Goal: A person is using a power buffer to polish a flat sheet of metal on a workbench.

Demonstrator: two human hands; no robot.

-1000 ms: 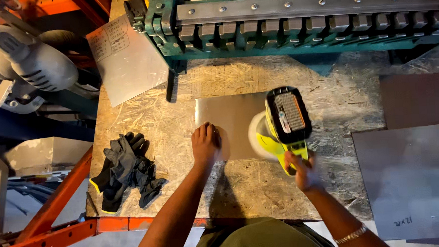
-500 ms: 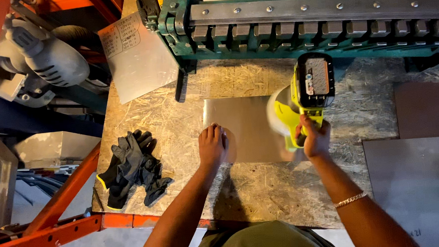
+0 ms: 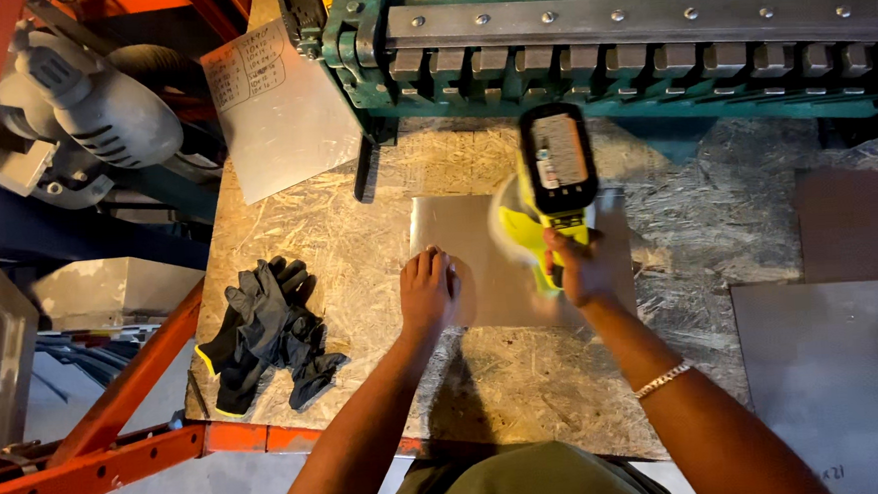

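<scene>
A square sheet of bare metal lies flat on the chipboard bench. My left hand presses down on the sheet's left part, fingers together and flat. My right hand grips the handle of a yellow and black cordless power tool. The tool stands over the sheet's right half, its battery end towards the camera. A pale disc under it looks blurred.
A pair of black gloves lies at the bench's left edge. A green metal bending machine runs along the back. A second sheet leans at the back left. Orange rack beams frame the left side. Grey sheets lie at right.
The power tool and my right hand have moved across the sheet, from left of centre to its right half. My left hand has stayed pressed on the sheet.
</scene>
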